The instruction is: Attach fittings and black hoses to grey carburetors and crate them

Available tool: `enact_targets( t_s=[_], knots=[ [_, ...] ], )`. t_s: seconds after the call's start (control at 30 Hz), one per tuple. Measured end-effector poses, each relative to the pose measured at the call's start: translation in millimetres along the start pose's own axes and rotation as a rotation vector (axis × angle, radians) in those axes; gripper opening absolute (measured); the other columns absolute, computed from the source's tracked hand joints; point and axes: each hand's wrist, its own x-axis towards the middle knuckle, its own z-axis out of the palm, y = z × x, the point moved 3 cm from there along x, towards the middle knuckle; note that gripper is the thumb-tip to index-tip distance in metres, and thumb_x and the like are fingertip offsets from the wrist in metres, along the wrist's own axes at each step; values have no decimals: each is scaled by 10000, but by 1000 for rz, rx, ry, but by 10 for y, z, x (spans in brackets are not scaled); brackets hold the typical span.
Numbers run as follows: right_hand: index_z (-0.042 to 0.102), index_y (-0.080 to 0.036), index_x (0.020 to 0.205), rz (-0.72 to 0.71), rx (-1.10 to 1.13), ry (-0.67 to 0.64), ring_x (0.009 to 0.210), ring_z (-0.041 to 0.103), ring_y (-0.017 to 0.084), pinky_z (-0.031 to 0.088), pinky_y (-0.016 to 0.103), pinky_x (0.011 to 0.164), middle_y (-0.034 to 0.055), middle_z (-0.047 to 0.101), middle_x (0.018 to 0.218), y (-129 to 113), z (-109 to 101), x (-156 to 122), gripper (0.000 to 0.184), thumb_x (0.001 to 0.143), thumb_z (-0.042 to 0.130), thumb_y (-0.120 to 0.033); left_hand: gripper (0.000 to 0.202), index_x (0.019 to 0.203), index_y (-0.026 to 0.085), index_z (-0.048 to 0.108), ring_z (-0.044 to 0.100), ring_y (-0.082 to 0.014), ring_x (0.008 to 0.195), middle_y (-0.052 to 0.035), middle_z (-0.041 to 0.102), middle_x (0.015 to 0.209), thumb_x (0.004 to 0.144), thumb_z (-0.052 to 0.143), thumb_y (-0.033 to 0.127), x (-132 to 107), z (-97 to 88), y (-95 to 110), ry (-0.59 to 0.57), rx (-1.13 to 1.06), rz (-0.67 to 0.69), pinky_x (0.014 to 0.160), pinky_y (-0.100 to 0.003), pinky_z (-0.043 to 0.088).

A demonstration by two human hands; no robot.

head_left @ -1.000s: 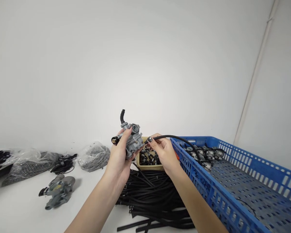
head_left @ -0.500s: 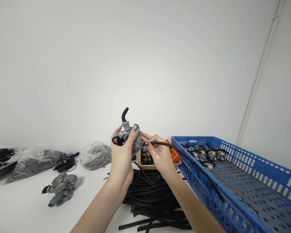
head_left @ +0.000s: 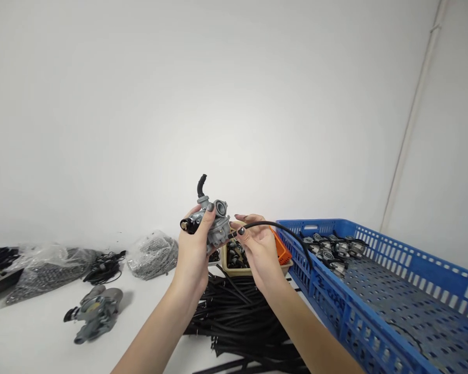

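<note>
My left hand (head_left: 195, 246) grips a grey metal carburetor (head_left: 218, 228) in front of me, its thumb pressed across the body. A short black bent rubber tube sticks up from the top, and a round bore faces me at the upper right. At the lower right side of the carburetor, the end of a long black rubber hose (head_left: 275, 223) meets it; whether it is pushed onto a fitting I cannot tell. My right hand (head_left: 259, 249) has this hose between thumb and index finger, other fingers loosely extended. The hose arcs right over the crate's edge.
Below my hands lies a pile of black hoses (head_left: 242, 317). A blue crate (head_left: 327, 298) with several carburetors stands right, beside a beige tray (head_left: 237, 271) of small parts and an orange basket (head_left: 283, 246). Another carburetor (head_left: 95, 311) and plastic bags of parts (head_left: 154, 254) are left.
The carburetor has turned, so its round bore shows now. My right fingers have loosened and spread somewhat, and the hose's free end has swung up and away from me.
</note>
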Motion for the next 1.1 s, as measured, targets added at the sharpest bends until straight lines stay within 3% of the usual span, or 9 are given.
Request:
enact_targets(
  t_s=[0.13,0.23,0.4,0.5,0.63,0.73,0.9,1.0,1.1],
  knots=[
    [437,-302,1082,-84,7,213,954,651,139,544,312,881,10,550,1163,9,-9,-91,630,633,878,-292,572,1202,208,591,669,-197,837,-74,684,1007,755,747,528,-38,33,-74,19,-3,-7,642,-297,577],
    [407,-322,1143,-182,-109,299,971,621,150,550,324,857,29,498,1203,5,-18,-148,646,666,844,-313,612,1234,224,566,660,-192,824,-71,676,1051,734,769,514,-45,44,-111,30,5,19,618,-289,566],
    [643,-279,1149,-270,-483,294,1167,538,246,515,403,977,87,398,1334,-49,-43,-142,437,747,757,-409,628,1246,224,567,665,-201,847,-70,682,1023,737,762,535,-23,42,-120,26,4,4,635,-290,568],
    [702,-304,1191,-264,-612,278,1252,496,285,447,452,1080,81,367,1392,-90,-63,-120,452,766,737,-452,623,1245,228,574,665,-208,883,-72,688,1040,736,764,533,-35,22,-88,27,5,11,636,-284,571],
    [674,-289,1268,-224,-610,139,1387,420,311,338,482,1180,79,499,1436,-116,-65,-82,523,793,723,-503,584,1206,216,610,675,-219,911,-78,700,1035,744,754,543,-57,1,-51,17,19,3,627,-269,570],
    [626,-272,1327,-137,-460,-24,1430,400,284,285,466,1221,55,538,1469,-90,-40,-50,601,788,746,-509,539,1138,208,649,686,-206,868,-66,711,985,731,764,543,-54,4,-34,-2,13,3,604,-250,564],
    [506,-268,1434,-80,-122,-208,1443,388,266,307,452,1215,60,484,1512,-118,35,-49,765,757,799,-470,449,987,216,707,695,-174,753,-40,741,936,753,706,599,-70,30,-46,-31,-71,-71,571,-238,561],
    [413,-277,1491,-46,-61,-277,1421,422,275,341,475,1192,77,474,1518,-169,45,-60,834,768,809,-404,515,993,214,721,713,-192,762,-47,754,917,779,624,673,-98,33,-39,-14,-81,-70,575,-244,562],
    [457,-284,1463,-50,-69,-328,1427,413,266,324,469,1200,60,459,1530,-216,42,-76,760,787,798,-361,573,968,195,732,726,-221,803,-68,761,892,801,552,713,-106,22,-27,27,-88,-58,565,-238,547]
  ],
)
